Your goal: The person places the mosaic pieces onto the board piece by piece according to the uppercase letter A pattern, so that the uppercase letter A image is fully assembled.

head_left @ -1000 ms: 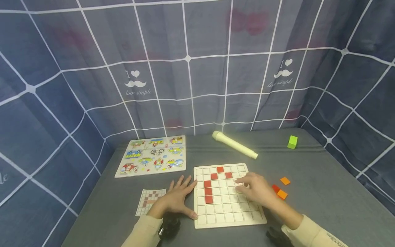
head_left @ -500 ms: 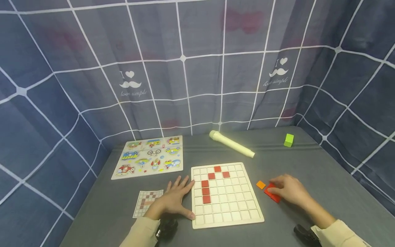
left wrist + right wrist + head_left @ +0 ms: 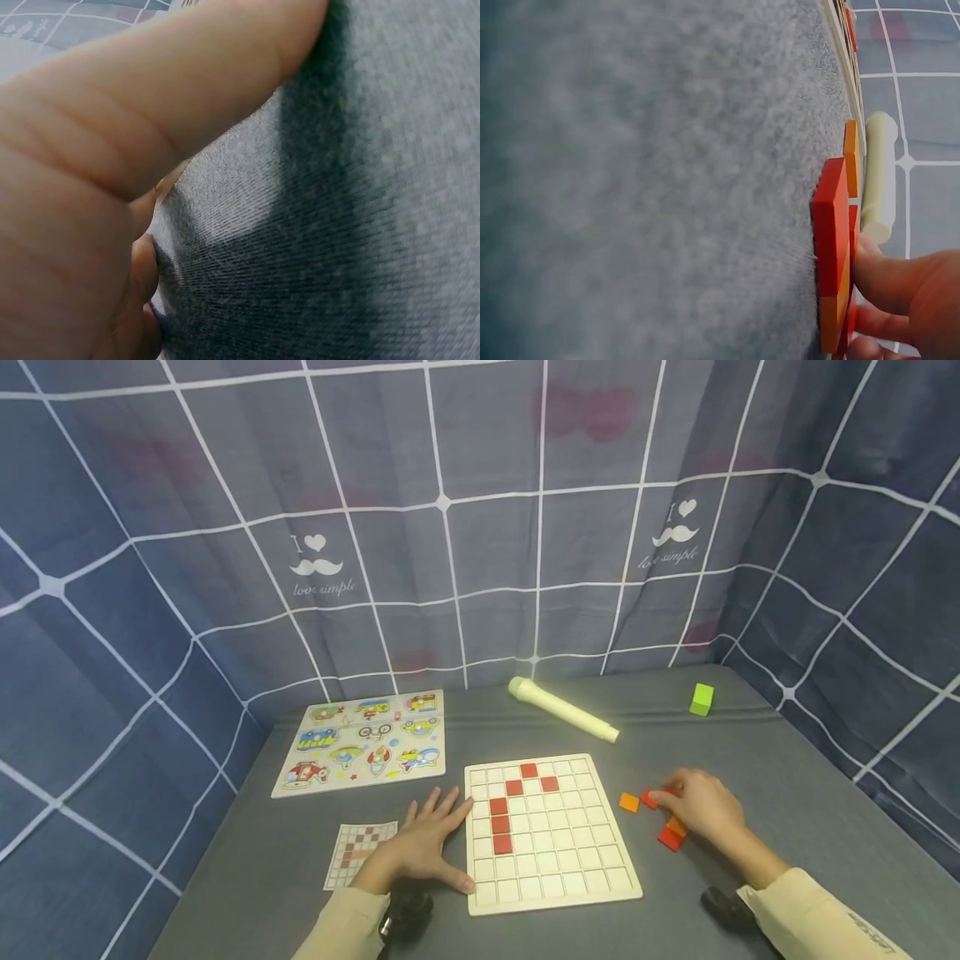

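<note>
In the head view, a cream grid board carries several red square tiles in an arch-like pattern. My left hand lies with fingers spread at the board's left edge, fingertips and thumb touching it. Its thumb fills much of the left wrist view. Right of the board, my right hand pinches at a red tile, partly hidden by the fingers. Around it lie another red tile, an orange tile, and a red tile touching an orange one. The right wrist view shows the thumb against the red tiles.
A printed pattern card lies by my left wrist. Behind it is a vehicle picture puzzle. A pale yellow microphone-shaped stick lies behind the board, a green block at back right. A grid-patterned curtain surrounds the table.
My right hand has moved from over the board to the loose tiles on the right. The tiles there have been shifted and spread apart. The left hand stays at the board.
</note>
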`<state>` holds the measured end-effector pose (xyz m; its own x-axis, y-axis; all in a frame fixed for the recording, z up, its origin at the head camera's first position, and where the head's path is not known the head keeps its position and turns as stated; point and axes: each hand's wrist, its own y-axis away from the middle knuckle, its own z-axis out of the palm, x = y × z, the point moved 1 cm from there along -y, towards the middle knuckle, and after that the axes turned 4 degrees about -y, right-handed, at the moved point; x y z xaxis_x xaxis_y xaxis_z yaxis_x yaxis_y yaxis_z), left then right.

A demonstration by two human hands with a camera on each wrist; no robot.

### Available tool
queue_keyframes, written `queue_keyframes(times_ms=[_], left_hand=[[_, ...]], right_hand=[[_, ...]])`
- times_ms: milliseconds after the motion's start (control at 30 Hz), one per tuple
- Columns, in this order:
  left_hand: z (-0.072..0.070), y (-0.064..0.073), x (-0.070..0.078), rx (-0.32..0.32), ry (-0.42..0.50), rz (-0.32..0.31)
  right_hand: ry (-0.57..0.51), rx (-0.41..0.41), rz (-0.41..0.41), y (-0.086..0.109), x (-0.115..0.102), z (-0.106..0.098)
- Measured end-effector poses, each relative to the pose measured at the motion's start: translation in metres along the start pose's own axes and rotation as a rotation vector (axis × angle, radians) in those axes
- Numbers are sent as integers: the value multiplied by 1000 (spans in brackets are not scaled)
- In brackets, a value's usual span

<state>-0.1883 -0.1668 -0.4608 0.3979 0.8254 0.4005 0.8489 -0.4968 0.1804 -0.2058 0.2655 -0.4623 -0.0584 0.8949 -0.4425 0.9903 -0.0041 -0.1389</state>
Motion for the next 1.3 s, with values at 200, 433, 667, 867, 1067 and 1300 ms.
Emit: queue_keyframes(times_ms=[200, 433, 667, 867, 1067, 1300], left_hand=[[2, 0, 0, -6, -9, 7], [0, -1, -1, -7, -9, -3], [0, 0, -1, 5, -5, 4], [1, 3, 0, -3, -4, 17], [2, 3, 0, -2, -1, 16], [2, 1, -1, 3, -9, 2]], right_hand=[[-9, 0, 34, -1, 2, 1], [29, 18, -111, 11, 9, -7], [87, -19, -139, 21, 17, -17], [89, -10, -177, 25, 19, -13], [79, 27, -192, 23, 19, -11], [43, 40, -150, 24, 20, -12]])
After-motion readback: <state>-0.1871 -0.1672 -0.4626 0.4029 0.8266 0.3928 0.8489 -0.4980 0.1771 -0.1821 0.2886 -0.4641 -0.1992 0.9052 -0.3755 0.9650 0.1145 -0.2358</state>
